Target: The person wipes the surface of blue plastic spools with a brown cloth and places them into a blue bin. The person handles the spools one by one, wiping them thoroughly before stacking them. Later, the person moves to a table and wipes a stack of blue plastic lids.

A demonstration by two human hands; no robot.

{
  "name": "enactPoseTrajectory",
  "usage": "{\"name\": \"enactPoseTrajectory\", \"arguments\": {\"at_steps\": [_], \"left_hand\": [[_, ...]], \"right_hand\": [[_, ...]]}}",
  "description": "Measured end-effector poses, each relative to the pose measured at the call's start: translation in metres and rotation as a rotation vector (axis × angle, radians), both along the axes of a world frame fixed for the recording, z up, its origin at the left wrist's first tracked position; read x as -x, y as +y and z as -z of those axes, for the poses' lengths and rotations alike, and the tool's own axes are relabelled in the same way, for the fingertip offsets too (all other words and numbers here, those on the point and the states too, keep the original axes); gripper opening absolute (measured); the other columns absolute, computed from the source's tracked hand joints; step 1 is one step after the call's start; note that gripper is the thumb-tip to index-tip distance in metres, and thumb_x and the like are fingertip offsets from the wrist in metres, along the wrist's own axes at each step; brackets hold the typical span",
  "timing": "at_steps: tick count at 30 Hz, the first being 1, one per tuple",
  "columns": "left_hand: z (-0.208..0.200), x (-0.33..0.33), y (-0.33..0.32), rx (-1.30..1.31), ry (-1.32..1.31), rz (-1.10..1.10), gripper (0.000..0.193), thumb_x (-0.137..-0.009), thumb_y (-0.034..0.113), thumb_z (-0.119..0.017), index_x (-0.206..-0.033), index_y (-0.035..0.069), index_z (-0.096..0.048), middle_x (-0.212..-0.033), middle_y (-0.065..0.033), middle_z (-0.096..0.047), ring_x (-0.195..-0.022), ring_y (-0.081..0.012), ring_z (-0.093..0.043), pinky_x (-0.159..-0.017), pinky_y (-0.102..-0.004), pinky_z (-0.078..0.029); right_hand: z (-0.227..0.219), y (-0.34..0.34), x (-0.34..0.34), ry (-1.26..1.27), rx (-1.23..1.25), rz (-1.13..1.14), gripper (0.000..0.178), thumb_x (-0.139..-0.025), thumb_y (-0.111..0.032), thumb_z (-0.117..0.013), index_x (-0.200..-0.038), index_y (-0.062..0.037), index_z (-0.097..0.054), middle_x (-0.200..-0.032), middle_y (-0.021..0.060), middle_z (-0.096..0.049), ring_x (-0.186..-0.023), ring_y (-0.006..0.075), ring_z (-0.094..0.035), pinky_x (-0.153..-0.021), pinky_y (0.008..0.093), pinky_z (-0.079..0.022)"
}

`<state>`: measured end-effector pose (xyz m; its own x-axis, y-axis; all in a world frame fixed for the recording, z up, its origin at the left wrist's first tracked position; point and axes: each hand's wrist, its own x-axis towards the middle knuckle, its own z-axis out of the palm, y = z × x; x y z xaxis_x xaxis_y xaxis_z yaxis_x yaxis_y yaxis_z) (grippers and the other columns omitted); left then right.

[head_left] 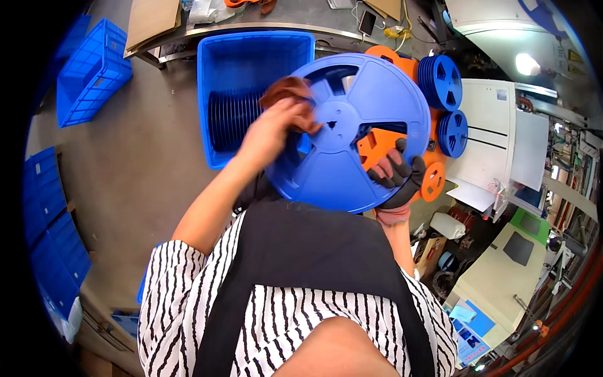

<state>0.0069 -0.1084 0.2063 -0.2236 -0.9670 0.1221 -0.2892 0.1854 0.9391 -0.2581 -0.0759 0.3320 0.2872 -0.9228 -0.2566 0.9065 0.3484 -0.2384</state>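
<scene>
A large blue plastic reel (330, 179) with cut-out windows and a small central hole is held up in front of my chest. My right hand (401, 176), in a grey and pink work glove, grips its lower right edge, with fingers reaching into a window. My bare left hand (271, 131) is closed on a brown cloth (286, 89) over the reel's left side; motion blurs both a little. Behind the reel, at the left, stands a deep blue bin (257, 49) holding a row of thin blue discs (235, 120) on edge.
A metal-edged table (282, 26) runs along the far side, with a phone (367, 22) and cardboard on it. Stacked blue reels (440, 81) hang on an orange frame at right. Another blue bin (94, 75) stands far left. A cream machine (499, 270) is at right.
</scene>
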Motion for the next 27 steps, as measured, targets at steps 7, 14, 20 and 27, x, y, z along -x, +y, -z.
{"name": "enactPoseTrajectory", "arguments": {"at_steps": [7, 14, 20, 27], "left_hand": [[-0.058, -0.038, 0.023, 0.134, -0.292, 0.233, 0.063, -0.069, 0.001, -0.071, -0.130, 0.010, -0.054, -0.138, -0.0108, -0.050, -0.108, -0.0305, -0.059, -0.091, -0.0369, -0.049], [-0.039, 0.001, 0.026, 0.477, -0.631, 0.242, 0.060, -0.063, 0.007, -0.071, -0.121, 0.010, -0.055, -0.128, -0.0049, -0.056, -0.088, -0.0219, -0.061, -0.071, -0.0278, -0.053], [-0.054, -0.009, 0.032, 0.079, -0.092, 0.318, 0.039, -0.078, 0.001, -0.061, -0.116, 0.005, -0.057, -0.117, -0.0096, -0.061, -0.099, -0.0217, -0.063, -0.082, -0.0317, -0.053], [-0.030, -0.032, 0.049, -0.751, 1.068, -0.102, 0.030, -0.090, 0.023, -0.064, -0.109, 0.000, -0.058, -0.107, -0.0144, -0.062, -0.095, -0.0200, -0.062, -0.082, -0.0309, -0.053]], "right_hand": [[-0.005, -0.017, 0.029, 0.183, 0.012, 0.112, 0.046, -0.092, -0.036, -0.053, -0.126, -0.0042, -0.052, -0.074, -0.0070, -0.043, -0.063, 0.0075, -0.041, -0.064, 0.0251, -0.035], [-0.021, -0.044, 0.039, 0.196, 0.004, 0.100, 0.053, -0.093, -0.035, -0.057, -0.131, -0.0003, -0.047, -0.079, -0.0009, -0.047, -0.065, 0.0098, -0.045, -0.070, 0.0267, -0.041], [-0.058, -0.070, 0.033, 0.755, -0.046, 0.025, 0.054, -0.097, -0.041, -0.052, -0.128, 0.0036, -0.050, -0.096, 0.0079, -0.067, -0.076, 0.0144, -0.062, -0.073, 0.0324, -0.052], [-0.043, -0.032, 0.066, 0.961, -0.146, 0.150, 0.047, -0.098, -0.037, -0.053, -0.125, 0.0014, -0.051, -0.088, 0.0047, -0.059, -0.073, 0.0137, -0.053, -0.073, 0.0303, -0.047]]}}
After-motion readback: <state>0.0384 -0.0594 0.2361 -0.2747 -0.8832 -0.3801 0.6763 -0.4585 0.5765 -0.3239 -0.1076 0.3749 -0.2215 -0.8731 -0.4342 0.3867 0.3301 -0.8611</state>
